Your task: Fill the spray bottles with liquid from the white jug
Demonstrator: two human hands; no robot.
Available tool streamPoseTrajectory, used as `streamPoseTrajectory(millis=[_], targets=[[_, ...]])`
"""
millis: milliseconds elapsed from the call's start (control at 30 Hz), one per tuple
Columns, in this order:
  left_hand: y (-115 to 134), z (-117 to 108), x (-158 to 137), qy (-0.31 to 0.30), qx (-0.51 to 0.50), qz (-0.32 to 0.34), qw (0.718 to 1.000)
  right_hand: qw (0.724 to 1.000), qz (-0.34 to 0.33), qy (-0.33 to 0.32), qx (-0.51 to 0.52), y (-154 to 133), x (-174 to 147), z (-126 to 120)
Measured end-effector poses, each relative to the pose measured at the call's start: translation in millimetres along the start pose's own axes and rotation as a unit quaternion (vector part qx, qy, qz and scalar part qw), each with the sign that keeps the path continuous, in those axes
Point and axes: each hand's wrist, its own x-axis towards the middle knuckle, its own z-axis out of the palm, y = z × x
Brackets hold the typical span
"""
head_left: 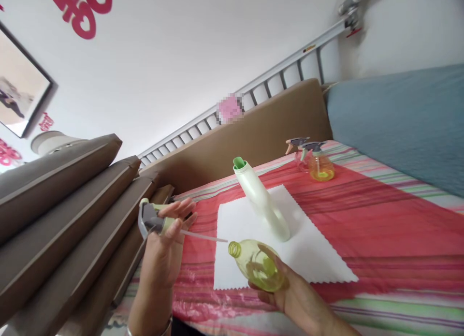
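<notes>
Head view, tilted, takes in a surface [380, 215] covered with a red, pink and green striped cloth, with a white mat [246, 258] that has a zigzag edge laid across its middle. Brown cushions [65, 205] stack up at the left, a brown padded headboard [261, 128] and a grey metal rail [232, 104] run behind, a blue cushion [398, 123] sits at the right, and a white wall carries red paper cutouts [83, 7] and a framed picture [18, 84]. A white bottle with a green spout [261, 200] leans on the mat, and two small spray bottles [311, 159] stand near the far edge. The right hand [300, 297] holds a clear yellow-green bottle [257, 266] tipped on its side above the mat's near edge, its open neck pointing left; the fingers curl around its body. The left hand [166, 244] grips a grey and pale green spray head [152, 219] between closed fingers, trigger end to the left. Its thin dip tube [203, 237] runs right, the tip just beside the bottle's open mouth, not inside it.
</notes>
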Motion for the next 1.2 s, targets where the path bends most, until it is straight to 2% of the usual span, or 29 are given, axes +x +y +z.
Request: streamPoseTrajectory(millis=[167,533,733,867,1067,1200], targets=[[-15.4,5.9,-6.0,0.015,0.014,-0.015,1.0,1.0,-0.002,0.019,0.017,-0.8,1.6,-3.7],[-20.4,-2.3,-7.0,0.002,0.013,-0.024,1.0,0.999,-0.006,0.015,0.033,-3.7,3.1,-2.7],[-11.0,-5.9,-3.7,0.014,-0.008,0.0,1.0,1.0,0.006,0.019,0.021,-1.5,5.1,-5.2],[-10.6,-3.9,-5.2,0.01,0.011,-0.007,1.0,1.0,0.01,0.008,0.017,0.7,4.2,-4.4],[-40.4,7.9,-15.7,-0.006,0.019,-0.056,0.998,1.0,0.021,-0.014,0.012,1.0,-3.1,7.7],[-71.4,16.1,-32.9,-0.074,0.031,-0.12,0.99,1.0,0.018,-0.023,0.008,2.3,-7.8,16.0]])
